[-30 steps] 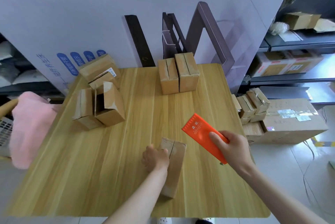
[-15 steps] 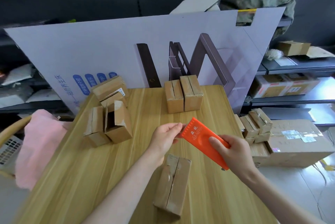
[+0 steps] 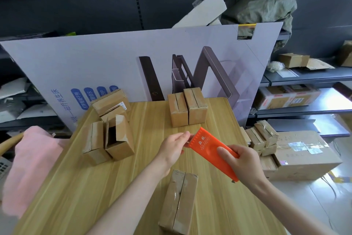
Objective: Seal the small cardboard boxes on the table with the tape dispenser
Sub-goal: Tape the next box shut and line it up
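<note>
I see the orange tape dispenser [image 3: 207, 149] held in the air above the table [image 3: 76, 187], over its middle and a little toward the right edge, with the toothed end pointing to the far left. The right hand [image 3: 242, 165] grasps its handle end, fingers curled around it. The left hand [image 3: 174, 146] pinches at the toothed end between thumb and fingertips; I cannot tell if it holds tape there. Below the hands, near the front edge, lies a closed box [image 3: 179, 202] with its flap seam facing up. At the far edge a pair of boxes [image 3: 187, 107] stands side by side, touching. Near the left edge and the far left corner is a group of open boxes [image 3: 108, 139], flaps raised. Behind the table leans a large printed board [image 3: 114, 67]. A pink cloth [image 3: 32, 160] hangs beside the left edge, and a large carton [image 3: 302, 158] sits on the floor beyond the right edge.
</note>
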Demonstrator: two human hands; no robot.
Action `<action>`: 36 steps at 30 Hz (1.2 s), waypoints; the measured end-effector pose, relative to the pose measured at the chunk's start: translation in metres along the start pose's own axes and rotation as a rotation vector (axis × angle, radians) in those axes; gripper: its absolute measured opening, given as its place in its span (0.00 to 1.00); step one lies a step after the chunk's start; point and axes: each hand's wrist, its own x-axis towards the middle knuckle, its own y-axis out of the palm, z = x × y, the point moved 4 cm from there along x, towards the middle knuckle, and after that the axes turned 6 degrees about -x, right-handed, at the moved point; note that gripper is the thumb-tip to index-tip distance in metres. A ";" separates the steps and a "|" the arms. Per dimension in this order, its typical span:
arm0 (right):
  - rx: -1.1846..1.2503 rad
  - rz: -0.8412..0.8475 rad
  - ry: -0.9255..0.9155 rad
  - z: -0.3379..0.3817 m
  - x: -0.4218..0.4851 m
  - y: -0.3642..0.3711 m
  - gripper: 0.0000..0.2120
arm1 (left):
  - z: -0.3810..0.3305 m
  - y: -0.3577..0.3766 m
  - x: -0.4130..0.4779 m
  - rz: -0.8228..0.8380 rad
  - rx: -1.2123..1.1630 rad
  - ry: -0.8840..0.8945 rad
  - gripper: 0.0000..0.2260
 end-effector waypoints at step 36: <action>0.241 0.161 -0.017 -0.009 -0.015 -0.001 0.06 | 0.023 0.000 0.003 0.053 -0.423 -0.249 0.11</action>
